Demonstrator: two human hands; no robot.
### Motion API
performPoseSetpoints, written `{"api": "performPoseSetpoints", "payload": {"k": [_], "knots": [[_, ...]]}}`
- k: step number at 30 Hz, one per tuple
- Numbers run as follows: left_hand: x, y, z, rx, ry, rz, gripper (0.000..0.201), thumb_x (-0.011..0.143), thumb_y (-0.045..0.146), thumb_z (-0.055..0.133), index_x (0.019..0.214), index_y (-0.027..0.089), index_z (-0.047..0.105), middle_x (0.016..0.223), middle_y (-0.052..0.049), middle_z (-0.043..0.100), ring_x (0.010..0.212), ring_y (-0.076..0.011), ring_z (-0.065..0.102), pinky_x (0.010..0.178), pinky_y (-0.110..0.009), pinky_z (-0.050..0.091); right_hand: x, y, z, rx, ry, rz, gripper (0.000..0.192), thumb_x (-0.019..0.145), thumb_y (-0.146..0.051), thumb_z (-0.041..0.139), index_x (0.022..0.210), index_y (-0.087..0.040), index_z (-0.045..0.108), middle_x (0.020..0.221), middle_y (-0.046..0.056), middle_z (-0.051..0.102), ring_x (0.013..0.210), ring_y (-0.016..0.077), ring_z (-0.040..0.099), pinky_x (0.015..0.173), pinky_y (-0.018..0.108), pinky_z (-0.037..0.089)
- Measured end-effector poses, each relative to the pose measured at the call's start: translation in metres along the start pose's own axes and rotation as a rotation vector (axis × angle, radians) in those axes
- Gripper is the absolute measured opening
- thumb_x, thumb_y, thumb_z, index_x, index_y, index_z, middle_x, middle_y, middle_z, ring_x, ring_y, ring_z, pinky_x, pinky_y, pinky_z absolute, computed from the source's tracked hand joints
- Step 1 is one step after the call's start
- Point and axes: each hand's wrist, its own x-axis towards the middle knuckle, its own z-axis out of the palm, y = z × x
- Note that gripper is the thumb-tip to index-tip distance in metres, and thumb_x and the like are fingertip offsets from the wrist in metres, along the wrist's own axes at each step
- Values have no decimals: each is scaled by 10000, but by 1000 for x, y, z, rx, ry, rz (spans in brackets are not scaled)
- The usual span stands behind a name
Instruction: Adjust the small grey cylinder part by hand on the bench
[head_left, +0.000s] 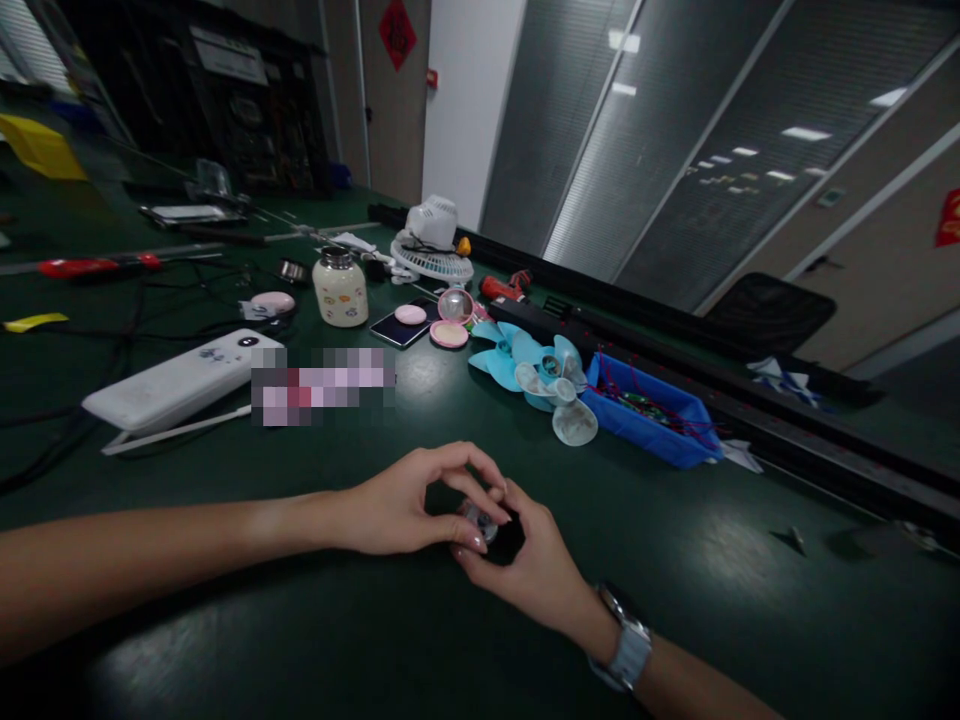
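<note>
Both hands meet low over the green tabletop, close to the middle of the view. Between thumb and fingers, my left hand (412,500) pinches a small round metallic part (484,522), partly covered by the fingertips. From the other side my right hand (536,565), with a watch (626,640) on its wrist, curls its thumb and fingers about the same part. A dark patch shows between the part and the right palm; whether it is shadow or a black piece, I cannot tell. Light blue fan blades (529,362) lie beyond the hands.
A blue bin (652,412) of wires and small boards stands right of the blades. Farther back are a white fan (431,240), a cream jar (341,290) and a phone (403,325). A white device (184,380) and a red-handled screwdriver (97,265) lie left.
</note>
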Motion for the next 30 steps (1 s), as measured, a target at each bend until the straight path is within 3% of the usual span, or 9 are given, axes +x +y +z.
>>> {"api": "performPoseSetpoints", "payload": {"k": [8,13,21,30], "knots": [[0,-3,-1,91,140,12,391,716,214,821,1014,150,576,787,3,699,819,-183,698,882,-360,501,0,-6,-3,-25,-2,1,246,719,-240,731,866,-211,537,854,3,629,786,171,603,713,292,457],[0,-1,-1,96,130,17,376,728,208,812,1015,146,578,810,-5,701,823,-174,699,868,-339,506,0,-5,-3,-30,-8,8,258,712,-238,737,862,-212,530,843,-3,624,780,168,597,706,287,452],[0,8,3,-22,15,-21,349,811,143,724,1110,141,543,1011,-99,749,1018,-225,700,944,-391,500,-1,2,1,-28,14,-3,296,700,-229,736,903,-212,521,869,12,631,771,171,602,710,298,471],[-2,9,6,50,191,-17,307,727,201,814,903,149,567,751,4,709,765,-168,717,797,-315,548,-1,-6,-3,-35,-1,-5,272,687,-234,752,844,-212,531,845,-6,633,788,169,598,706,283,458]]}}
